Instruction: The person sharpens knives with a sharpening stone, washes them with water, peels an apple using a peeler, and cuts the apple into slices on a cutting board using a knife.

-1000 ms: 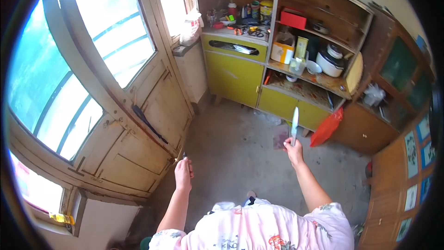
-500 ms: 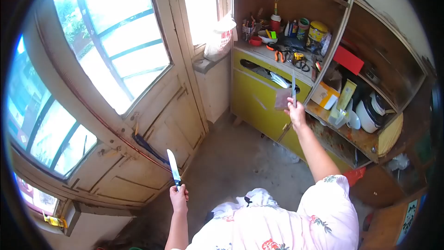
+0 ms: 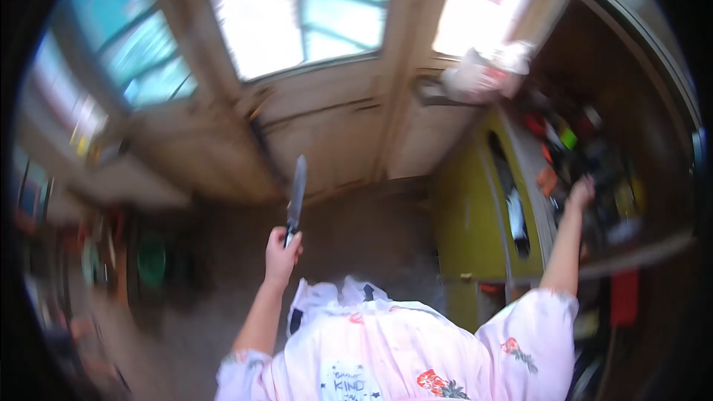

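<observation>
My left hand (image 3: 282, 256) is closed round the dark handle of a knife (image 3: 298, 193), whose blade points up and away from me. On the right, my right hand (image 3: 581, 191) reaches over the cluttered shelf of the green cabinet (image 3: 468, 215), among dark, blurred items. Its fingers are smeared by motion, and whether anything is in them cannot be made out. Near it on the shelf lie an orange item (image 3: 547, 180) and a bright green item (image 3: 568, 139).
A wooden door with glass panes (image 3: 319, 126) stands ahead. A white and red bag (image 3: 483, 78) rests on the ledge beside the cabinet. At the left, a green round container (image 3: 152, 260) is on the floor. A red box (image 3: 624, 297) shows at the lower right.
The view has swung right to left, so the cabinet now lies at the right edge. My right hand has moved over the cabinet shelf; the blade and flat brown piece seen by it earlier no longer show.
</observation>
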Available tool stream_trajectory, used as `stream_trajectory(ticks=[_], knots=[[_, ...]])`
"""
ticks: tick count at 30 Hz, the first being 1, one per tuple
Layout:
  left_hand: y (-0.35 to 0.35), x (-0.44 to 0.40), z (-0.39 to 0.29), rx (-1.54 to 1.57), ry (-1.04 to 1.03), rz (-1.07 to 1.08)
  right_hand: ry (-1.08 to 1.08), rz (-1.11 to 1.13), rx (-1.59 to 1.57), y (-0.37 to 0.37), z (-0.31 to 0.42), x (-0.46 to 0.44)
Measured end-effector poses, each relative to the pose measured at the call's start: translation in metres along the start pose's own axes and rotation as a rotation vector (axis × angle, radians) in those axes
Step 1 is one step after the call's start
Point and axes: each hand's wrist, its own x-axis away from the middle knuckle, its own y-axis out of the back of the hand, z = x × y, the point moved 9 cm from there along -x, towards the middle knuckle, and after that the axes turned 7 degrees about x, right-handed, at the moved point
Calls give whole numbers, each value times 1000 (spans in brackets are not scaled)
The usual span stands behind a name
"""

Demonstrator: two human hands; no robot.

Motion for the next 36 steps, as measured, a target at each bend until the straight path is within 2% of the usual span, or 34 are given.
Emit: stream_trajectory(ticks=[1,2,3,4,5,6,7,8,9,10,11,12,13,14,16,18,20,21,23,26,27,32,33,34,35,36], knots=[[-2,8,-1,18,-8,-13,-8,-62,83,-4,1,-3],[-4,15,-5,83,-38,-18,69,-90,180,-1,44,24],[-1,16,-5,101,-74,-66,-57,72,-409,-35,21,29],[5,24,-6,108,-48,-96,32,138,-315,-41,77,72],[12,26,-4,103,-145,-197,-101,314,-410,-71,73,105],[15,30,4,61,-104,-278,474,165,-37,-89,88,127],[24,39,8,48,-113,-341,368,178,-301,-112,102,182],[37,49,6,24,-117,-372,183,440,-373,-145,105,231],[51,59,13,32,-89,-437,-134,807,-389,-179,109,297],[65,76,18,102,-82,-495,-337,1027,-446,-222,87,365],[83,87,32,204,-44,-538,-529,1176,-503,-226,114,437],[103,101,45,308,-10,-578,-552,1304,-424,-228,141,500],[144,136,51,367,-31,-638,-501,1568,-306,-198,201,570],[169,162,60,419,-43,-693,-501,1811,-343,-185,237,629],[232,218,78,454,-119,-827,-462,2156,-363,-152,310,737],[286,282,101,478,-127,-999,-390,2318,-327,-122,369,818],[349,355,137,328,-98,-1183,-251,2421,-290,-85,418,893],[388,395,152,381,-64,-1255,-212,2450,-281,-65,440,936],[429,452,181,543,-10,-1371,-240,2491,-286,-41,473,1002],[482,517,195,455,84,-1464,-278,2537,-285,-8,513,1085],[493,534,200,526,79,-1480,-335,2565,-323,6,522,1105],[580,557,197,653,-41,-1551,-522,2751,-107,83,585,1228],[601,551,195,649,-73,-1539,-526,2944,-163,98,600,1258],[623,543,194,602,-45,-1540,-509,2842,-89,107,610,1278],[651,533,192,554,-22,-1538,-471,3015,-83,120,624,1308],[677,522,188,505,-4,-1538,-399,2924,-6,129,639,1328]])
